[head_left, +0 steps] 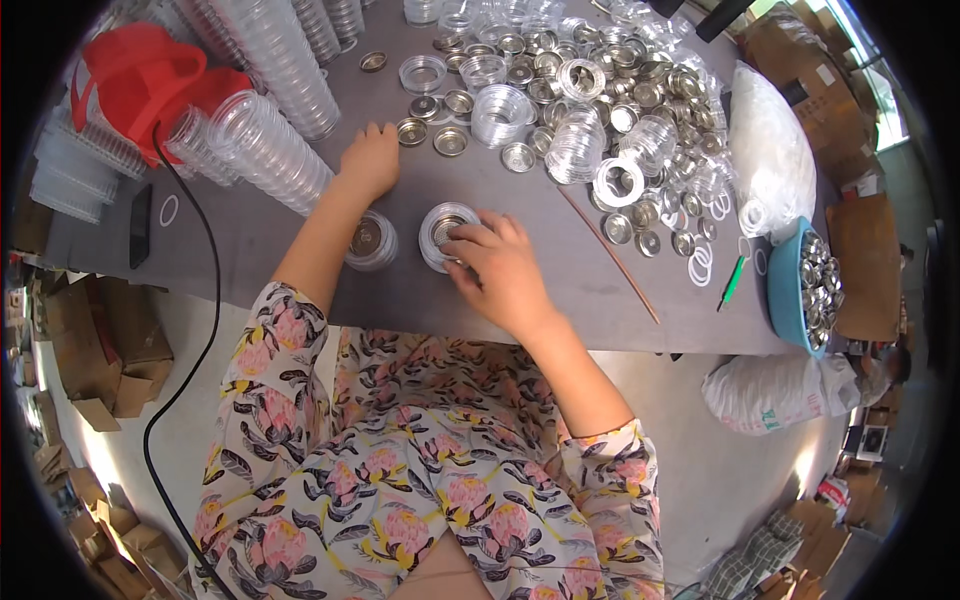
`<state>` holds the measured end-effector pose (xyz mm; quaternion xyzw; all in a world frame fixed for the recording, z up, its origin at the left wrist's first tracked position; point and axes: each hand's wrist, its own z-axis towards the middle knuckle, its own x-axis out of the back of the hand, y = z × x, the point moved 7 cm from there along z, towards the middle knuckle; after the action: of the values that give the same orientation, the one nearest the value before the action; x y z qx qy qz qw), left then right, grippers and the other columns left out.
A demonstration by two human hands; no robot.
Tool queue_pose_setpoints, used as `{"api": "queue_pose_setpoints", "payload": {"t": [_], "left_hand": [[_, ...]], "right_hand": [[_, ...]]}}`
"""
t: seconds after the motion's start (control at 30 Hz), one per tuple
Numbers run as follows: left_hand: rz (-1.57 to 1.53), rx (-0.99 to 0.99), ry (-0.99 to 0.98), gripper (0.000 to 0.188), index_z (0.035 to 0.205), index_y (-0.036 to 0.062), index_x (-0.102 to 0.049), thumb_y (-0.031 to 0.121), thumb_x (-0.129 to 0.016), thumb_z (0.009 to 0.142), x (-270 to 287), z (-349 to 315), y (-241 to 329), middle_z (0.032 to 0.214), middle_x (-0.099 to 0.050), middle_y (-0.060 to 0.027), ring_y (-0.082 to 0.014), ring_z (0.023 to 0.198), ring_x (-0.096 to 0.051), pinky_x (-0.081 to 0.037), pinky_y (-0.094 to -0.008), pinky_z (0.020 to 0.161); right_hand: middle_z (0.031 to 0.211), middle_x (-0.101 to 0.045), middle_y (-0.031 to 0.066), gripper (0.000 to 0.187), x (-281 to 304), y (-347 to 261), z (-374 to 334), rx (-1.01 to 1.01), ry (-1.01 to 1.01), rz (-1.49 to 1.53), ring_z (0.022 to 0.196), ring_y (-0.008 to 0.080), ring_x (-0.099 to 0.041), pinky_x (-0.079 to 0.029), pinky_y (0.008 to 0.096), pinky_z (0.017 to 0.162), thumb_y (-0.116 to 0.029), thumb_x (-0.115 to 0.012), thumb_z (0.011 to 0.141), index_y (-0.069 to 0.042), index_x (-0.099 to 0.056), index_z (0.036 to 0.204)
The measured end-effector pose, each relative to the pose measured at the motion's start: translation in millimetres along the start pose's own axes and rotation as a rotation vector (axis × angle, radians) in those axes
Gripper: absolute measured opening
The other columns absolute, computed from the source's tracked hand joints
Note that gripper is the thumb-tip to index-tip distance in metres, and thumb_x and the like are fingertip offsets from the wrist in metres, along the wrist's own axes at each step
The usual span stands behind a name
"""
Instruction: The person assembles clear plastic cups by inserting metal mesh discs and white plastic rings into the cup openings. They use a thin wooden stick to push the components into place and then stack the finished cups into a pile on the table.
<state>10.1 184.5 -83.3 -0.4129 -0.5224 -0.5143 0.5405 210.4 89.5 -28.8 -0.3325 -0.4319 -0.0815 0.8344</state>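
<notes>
My right hand rests on a clear round plastic jar at the near middle of the table, its thumb and fingers closed at the rim. Inside the jar's opening shows a silver metal disc with a mesh-like centre. My left hand reaches farther out, beside a small round metal cap. Its fingers are bent downward, and whatever they hold is hidden. Below my left wrist stands another clear jar with a metal disc in its top. Another metal cap lies to the right of my left hand.
A big heap of metal caps and clear rings covers the far right. Stacked clear cups and a red corded tool stand left. A thin brown stick, green-handled tool and blue basin lie right.
</notes>
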Motion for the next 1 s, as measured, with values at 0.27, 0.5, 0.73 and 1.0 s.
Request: {"api": "queue_pose_setpoints", "payload": {"t": [0.27,0.5,0.73,1.0], "left_hand": [[-0.518,-0.032,0.133,0.032,0.101,0.0017,-0.058,0.012,-0.067,0.073,72,-42,25,0.097,-0.058,-0.013,-0.0236,0.085,-0.06,-0.047,-0.0354,0.075],[-0.843,-0.044,0.452,0.022,0.097,0.0001,-0.062,0.005,-0.067,0.076,81,-136,2,0.089,-0.062,-0.0079,-0.013,0.082,-0.056,-0.044,-0.0251,0.076],[-1.271,0.254,0.755,0.019,0.103,-0.0023,-0.061,-0.001,-0.052,0.087,68,-180,-40,0.109,-0.059,-0.0103,-0.0207,0.102,-0.054,-0.04,-0.0291,0.089],[-0.802,-0.118,0.702,0.02,0.101,0.0029,-0.063,0.002,-0.058,0.082,95,-175,2,0.109,-0.059,-0.0088,-0.0281,0.111,-0.05,-0.035,-0.0392,0.096]], "right_hand": [[0.1,-0.062,0.0035,0.017,4,9,-4,-0.088,0.081,0.065,0.112,0.0323,-0.046,-0.03,0.0509,0.098,-0.012,-0.065,0.074,-0.009,-0.066,0.09],[0.097,-0.063,0.004,0.016,12,13,-3,-0.148,0.289,0.273,0.112,0.0326,-0.046,-0.027,0.0545,0.098,-0.011,-0.065,0.074,-0.008,-0.066,0.089],[0.096,-0.063,0.004,0.014,-30,-46,39,0.093,0.135,0.082,0.113,0.031,-0.047,-0.026,0.058,0.098,-0.012,-0.064,0.07,-0.01,-0.065,0.084],[0.102,-0.062,0.005,0.016,-25,-53,41,0.119,0.18,0.039,0.114,0.0296,-0.047,-0.028,0.0567,0.098,-0.005,-0.056,0.069,-0.008,-0.064,0.083]]}}
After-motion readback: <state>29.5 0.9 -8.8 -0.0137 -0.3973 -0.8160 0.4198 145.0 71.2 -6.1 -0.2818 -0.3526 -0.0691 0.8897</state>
